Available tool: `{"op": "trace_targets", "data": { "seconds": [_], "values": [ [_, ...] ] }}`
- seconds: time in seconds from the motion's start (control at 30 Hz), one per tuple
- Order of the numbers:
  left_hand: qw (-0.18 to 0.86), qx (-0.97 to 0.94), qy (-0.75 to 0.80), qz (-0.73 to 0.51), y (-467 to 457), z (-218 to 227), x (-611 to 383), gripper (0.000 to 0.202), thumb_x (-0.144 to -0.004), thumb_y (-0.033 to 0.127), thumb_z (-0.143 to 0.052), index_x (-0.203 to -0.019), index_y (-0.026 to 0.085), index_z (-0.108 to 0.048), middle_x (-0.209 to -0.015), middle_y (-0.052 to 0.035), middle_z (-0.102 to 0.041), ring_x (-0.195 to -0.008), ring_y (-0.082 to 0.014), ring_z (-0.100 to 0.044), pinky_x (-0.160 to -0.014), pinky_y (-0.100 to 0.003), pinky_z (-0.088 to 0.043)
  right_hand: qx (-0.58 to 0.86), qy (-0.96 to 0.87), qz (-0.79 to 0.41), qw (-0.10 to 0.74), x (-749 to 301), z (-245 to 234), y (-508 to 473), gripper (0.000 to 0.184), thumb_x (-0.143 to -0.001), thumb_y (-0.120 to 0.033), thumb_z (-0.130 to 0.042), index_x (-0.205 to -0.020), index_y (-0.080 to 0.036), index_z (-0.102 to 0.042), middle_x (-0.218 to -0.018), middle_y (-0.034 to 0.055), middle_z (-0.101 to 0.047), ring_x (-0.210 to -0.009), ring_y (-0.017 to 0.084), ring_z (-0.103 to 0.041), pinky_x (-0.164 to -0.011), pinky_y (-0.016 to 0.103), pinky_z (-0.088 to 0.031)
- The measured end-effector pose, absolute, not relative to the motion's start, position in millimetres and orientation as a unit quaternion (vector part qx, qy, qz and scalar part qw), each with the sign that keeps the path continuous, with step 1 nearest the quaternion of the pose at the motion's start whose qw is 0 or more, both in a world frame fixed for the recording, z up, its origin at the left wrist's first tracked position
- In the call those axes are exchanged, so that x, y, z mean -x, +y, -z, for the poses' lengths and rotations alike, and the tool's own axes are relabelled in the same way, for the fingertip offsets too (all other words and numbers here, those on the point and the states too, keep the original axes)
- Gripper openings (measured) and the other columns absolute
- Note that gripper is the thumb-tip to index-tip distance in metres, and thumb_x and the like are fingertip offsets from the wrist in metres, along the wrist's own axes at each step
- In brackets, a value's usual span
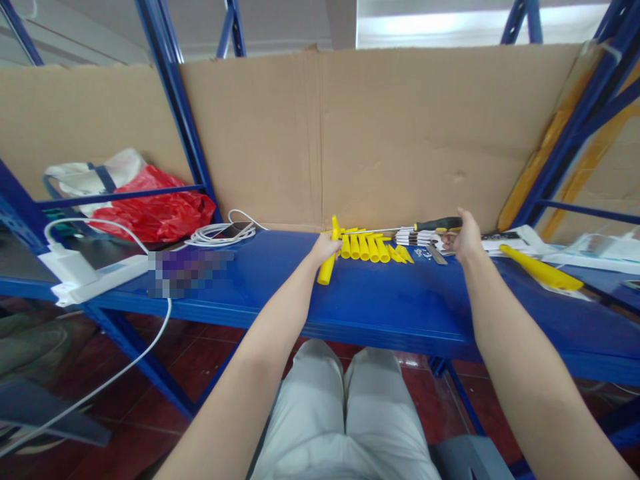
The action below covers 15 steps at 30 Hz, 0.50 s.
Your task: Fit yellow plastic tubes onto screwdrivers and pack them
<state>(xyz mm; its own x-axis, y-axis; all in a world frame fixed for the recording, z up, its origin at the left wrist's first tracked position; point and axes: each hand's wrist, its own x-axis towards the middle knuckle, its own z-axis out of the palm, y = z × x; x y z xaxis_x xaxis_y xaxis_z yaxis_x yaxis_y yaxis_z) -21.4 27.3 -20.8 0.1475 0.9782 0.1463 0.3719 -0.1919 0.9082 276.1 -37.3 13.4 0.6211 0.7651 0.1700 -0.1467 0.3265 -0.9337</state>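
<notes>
My left hand (324,248) is closed around a long yellow plastic handle piece (329,261) that stands tilted on the blue shelf (380,300). Just to its right lies a row of several similar yellow pieces (367,247). My right hand (465,237) reaches to the back of the shelf and grips the black-and-yellow handle of a screwdriver (437,225), whose thin shaft points left above the yellow row. Small white and metal parts (417,237) lie beneath the screwdriver.
A cardboard sheet (380,133) backs the shelf. Another long yellow piece (540,270) lies at the right near white items. At the left sit a coiled white cable (223,233), a red plastic bag (155,210), and a white power strip with charger (85,277). Blue rack posts frame both sides.
</notes>
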Motion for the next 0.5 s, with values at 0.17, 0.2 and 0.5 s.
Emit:
{"op": "trace_targets", "data": {
  "seconds": [0.17,0.2,0.5],
  "values": [
    [0.380,-0.659,0.505,-0.407,26,21,21,0.020,-0.065,0.000,-0.049,-0.073,0.014,-0.059,-0.041,0.0066,-0.045,-0.038,-0.0111,-0.049,-0.047,-0.021,-0.041,0.514,-0.290,-0.287,0.755,-267,-18,-42,0.018,-0.082,-0.026,-0.059,-0.074,-0.023,-0.043,-0.051,-0.0052,-0.046,-0.034,0.008,-0.036,-0.027,0.018,-0.026],
    [0.380,-0.660,0.503,-0.409,25,21,21,0.019,-0.065,-0.001,-0.049,-0.072,0.014,-0.058,-0.041,0.0066,-0.045,-0.038,-0.0110,-0.049,-0.047,-0.021,-0.040,0.502,-0.291,-0.299,0.757,-266,-20,-42,0.018,-0.081,-0.022,-0.058,-0.072,-0.022,-0.042,-0.052,-0.0051,-0.045,-0.035,0.007,-0.035,-0.027,0.017,-0.026],
    [0.379,-0.661,0.503,-0.409,27,22,20,0.018,-0.064,-0.001,-0.049,-0.065,0.017,-0.053,-0.040,0.0065,-0.045,-0.039,-0.0110,-0.050,-0.046,-0.020,-0.039,0.448,-0.260,-0.345,0.783,-262,-25,-43,0.022,-0.091,-0.028,-0.054,-0.073,-0.022,-0.044,-0.054,-0.0032,-0.048,-0.041,0.009,-0.041,-0.035,0.019,-0.039]
  ]
}}
